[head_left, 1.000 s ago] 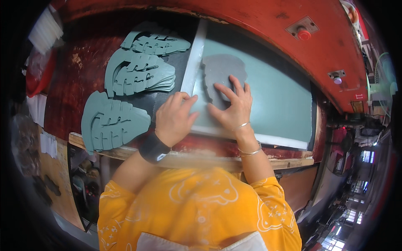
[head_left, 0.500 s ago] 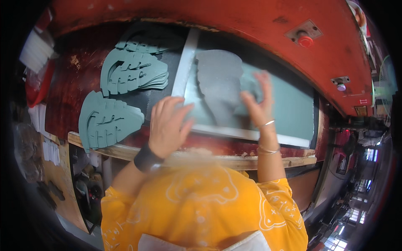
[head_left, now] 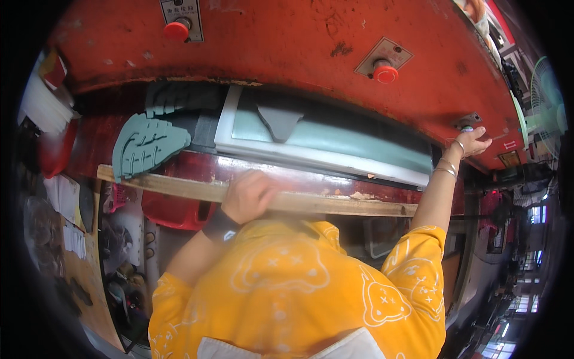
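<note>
My right hand (head_left: 474, 142) is at the far right on the red machine front, fingers stretched out, palm against a small pale button (head_left: 467, 128). My left hand (head_left: 250, 195) is curled closed with nothing visible in it, slightly blurred, by the front edge of the dark red table. A dark grey flat piece (head_left: 280, 121) lies on a green sheet (head_left: 359, 141), its far part hidden under the machine. The sheet rests on a white board (head_left: 323, 164). Left of it lies a stack of green slotted cut pieces (head_left: 149, 143), with another stack (head_left: 179, 97) behind in shadow.
Across the far side hangs the red machine beam (head_left: 299, 48) with two red knobs (head_left: 177, 30). A wooden strip (head_left: 335, 204) edges the table. Below it is a red plastic stool or bin (head_left: 176, 210). A fan (head_left: 547, 110) stands at the right.
My right hand has gone from over the sheet to the button at the right. My left hand has pulled back and curled. The view has tilted up, and the machine hides more of the grey piece.
</note>
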Demonstrator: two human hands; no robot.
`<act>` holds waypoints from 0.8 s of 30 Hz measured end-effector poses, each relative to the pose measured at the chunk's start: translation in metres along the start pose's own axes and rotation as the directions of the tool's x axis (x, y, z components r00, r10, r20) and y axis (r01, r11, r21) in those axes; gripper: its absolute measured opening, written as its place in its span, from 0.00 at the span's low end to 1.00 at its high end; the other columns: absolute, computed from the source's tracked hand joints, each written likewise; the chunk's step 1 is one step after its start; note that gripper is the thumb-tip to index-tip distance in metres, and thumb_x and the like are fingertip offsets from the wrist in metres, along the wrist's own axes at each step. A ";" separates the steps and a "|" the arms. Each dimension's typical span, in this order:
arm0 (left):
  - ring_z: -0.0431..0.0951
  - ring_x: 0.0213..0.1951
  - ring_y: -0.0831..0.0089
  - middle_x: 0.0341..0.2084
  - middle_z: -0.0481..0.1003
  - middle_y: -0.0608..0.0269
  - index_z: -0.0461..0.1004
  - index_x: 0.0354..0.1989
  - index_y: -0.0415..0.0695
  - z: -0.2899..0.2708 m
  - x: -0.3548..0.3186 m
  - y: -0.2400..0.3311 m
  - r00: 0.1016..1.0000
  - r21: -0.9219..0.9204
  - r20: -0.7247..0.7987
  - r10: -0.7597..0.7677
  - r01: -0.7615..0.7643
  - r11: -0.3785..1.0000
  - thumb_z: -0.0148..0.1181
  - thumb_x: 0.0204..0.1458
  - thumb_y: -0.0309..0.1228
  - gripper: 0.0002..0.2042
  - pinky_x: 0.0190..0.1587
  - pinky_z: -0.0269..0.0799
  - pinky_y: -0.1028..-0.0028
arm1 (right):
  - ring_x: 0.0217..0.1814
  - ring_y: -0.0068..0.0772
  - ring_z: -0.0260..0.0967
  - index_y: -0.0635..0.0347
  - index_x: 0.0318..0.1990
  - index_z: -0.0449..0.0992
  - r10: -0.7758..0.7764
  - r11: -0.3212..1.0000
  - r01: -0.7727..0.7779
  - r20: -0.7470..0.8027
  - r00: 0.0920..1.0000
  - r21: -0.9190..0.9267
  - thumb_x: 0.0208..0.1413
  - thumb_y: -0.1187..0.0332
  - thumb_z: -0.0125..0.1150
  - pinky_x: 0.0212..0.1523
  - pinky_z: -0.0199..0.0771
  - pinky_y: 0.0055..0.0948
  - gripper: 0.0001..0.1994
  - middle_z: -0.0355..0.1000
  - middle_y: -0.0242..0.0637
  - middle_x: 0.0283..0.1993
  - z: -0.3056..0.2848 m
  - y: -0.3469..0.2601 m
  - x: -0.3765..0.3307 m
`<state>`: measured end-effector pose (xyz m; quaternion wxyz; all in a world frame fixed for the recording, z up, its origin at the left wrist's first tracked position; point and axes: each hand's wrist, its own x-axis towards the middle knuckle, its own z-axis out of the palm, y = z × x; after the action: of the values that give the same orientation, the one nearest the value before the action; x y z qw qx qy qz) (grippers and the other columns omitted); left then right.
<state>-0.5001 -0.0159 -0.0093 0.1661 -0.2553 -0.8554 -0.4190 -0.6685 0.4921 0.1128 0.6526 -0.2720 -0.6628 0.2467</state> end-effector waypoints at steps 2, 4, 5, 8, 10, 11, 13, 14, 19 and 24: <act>0.74 0.29 0.57 0.23 0.73 0.55 0.76 0.28 0.40 0.002 -0.001 0.002 1.000 0.033 -0.014 -0.022 0.023 0.999 0.62 0.45 0.25 0.03 0.32 0.70 0.66 | 0.67 0.56 0.53 0.74 0.63 0.53 0.088 0.987 -0.101 0.107 0.990 0.121 0.59 0.53 0.50 0.66 0.52 0.40 0.35 0.53 0.63 0.65 -0.004 -0.002 0.005; 0.72 0.31 0.55 0.24 0.72 0.57 0.74 0.24 0.43 0.003 -0.003 0.004 0.996 0.047 0.007 -0.083 0.083 0.995 0.60 0.46 0.30 0.05 0.34 0.69 0.62 | 0.70 0.53 0.47 0.73 0.64 0.50 0.160 0.974 -0.182 0.160 0.974 0.138 0.59 0.52 0.49 0.68 0.49 0.39 0.36 0.49 0.62 0.67 -0.022 -0.002 0.005; 0.72 0.31 0.55 0.24 0.72 0.56 0.74 0.24 0.43 0.004 -0.004 0.005 0.996 0.079 0.023 -0.086 0.084 0.993 0.60 0.46 0.31 0.06 0.34 0.69 0.61 | 0.70 0.51 0.48 0.73 0.65 0.48 0.125 0.975 -0.152 0.165 0.978 0.163 0.60 0.52 0.48 0.68 0.50 0.37 0.36 0.47 0.61 0.68 -0.033 0.000 -0.001; 0.73 0.32 0.54 0.25 0.72 0.56 0.75 0.24 0.42 0.006 -0.007 0.005 0.992 0.145 0.040 -0.120 0.113 0.983 0.60 0.47 0.33 0.08 0.34 0.69 0.60 | 0.68 0.42 0.51 0.71 0.67 0.45 0.235 0.842 -0.332 0.266 0.935 0.424 0.63 0.53 0.44 0.66 0.51 0.35 0.35 0.48 0.53 0.69 -0.085 0.005 -0.026; 0.73 0.32 0.54 0.25 0.73 0.55 0.76 0.24 0.42 0.008 -0.008 0.006 0.993 0.153 0.015 -0.115 0.111 0.982 0.60 0.47 0.34 0.08 0.35 0.69 0.59 | 0.65 0.40 0.54 0.71 0.66 0.47 0.333 0.782 -0.419 0.259 0.907 0.461 0.64 0.53 0.43 0.65 0.52 0.37 0.33 0.51 0.48 0.67 -0.120 0.008 -0.060; 0.73 0.33 0.54 0.25 0.73 0.56 0.76 0.24 0.42 0.009 -0.008 0.006 0.989 0.158 0.021 -0.144 0.139 0.978 0.60 0.47 0.34 0.08 0.35 0.69 0.60 | 0.64 0.38 0.55 0.70 0.65 0.49 0.345 0.784 -0.477 0.359 0.867 0.397 0.64 0.55 0.44 0.64 0.53 0.37 0.31 0.53 0.47 0.65 -0.135 0.008 -0.081; 0.73 0.33 0.54 0.25 0.73 0.56 0.76 0.24 0.42 0.010 -0.007 0.008 0.988 0.182 0.018 -0.154 0.149 0.972 0.59 0.48 0.35 0.09 0.35 0.69 0.60 | 0.61 0.34 0.58 0.66 0.58 0.61 0.224 0.845 -0.429 0.518 0.825 0.318 0.62 0.60 0.49 0.63 0.55 0.34 0.22 0.60 0.43 0.59 -0.155 0.001 -0.131; 0.73 0.33 0.55 0.25 0.73 0.56 0.76 0.24 0.43 0.010 -0.007 0.009 0.986 0.196 0.026 -0.162 0.154 0.969 0.59 0.48 0.35 0.09 0.35 0.69 0.60 | 0.57 0.33 0.62 0.64 0.52 0.69 -0.010 0.943 -0.226 0.702 0.713 0.243 0.59 0.65 0.53 0.61 0.58 0.32 0.16 0.67 0.40 0.53 -0.169 -0.005 -0.150; 0.73 0.34 0.55 0.24 0.71 0.56 0.77 0.25 0.43 0.012 -0.004 0.011 0.990 0.208 -0.005 -0.140 0.138 0.968 0.59 0.48 0.35 0.09 0.36 0.69 0.60 | 0.48 0.45 0.66 0.58 0.45 0.75 -0.464 0.880 0.080 0.883 -0.068 0.468 0.47 0.68 0.61 0.54 0.63 0.40 0.16 0.72 0.44 0.44 -0.199 -0.053 -0.215; 0.73 0.30 0.55 0.21 0.70 0.56 0.74 0.20 0.42 0.014 -0.008 0.006 0.995 0.199 -0.035 -0.090 0.095 0.975 0.62 0.47 0.33 0.09 0.32 0.68 0.62 | 0.44 0.48 0.65 0.59 0.46 0.75 -0.412 0.875 0.220 0.902 -0.125 0.430 0.46 0.66 0.64 0.49 0.64 0.37 0.18 0.69 0.44 0.39 -0.215 -0.083 -0.229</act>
<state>-0.4916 -0.0044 -0.0178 0.1820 -0.1917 -0.9021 -0.3412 -0.4563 0.2693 0.0073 0.0363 0.1996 -0.9484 0.2437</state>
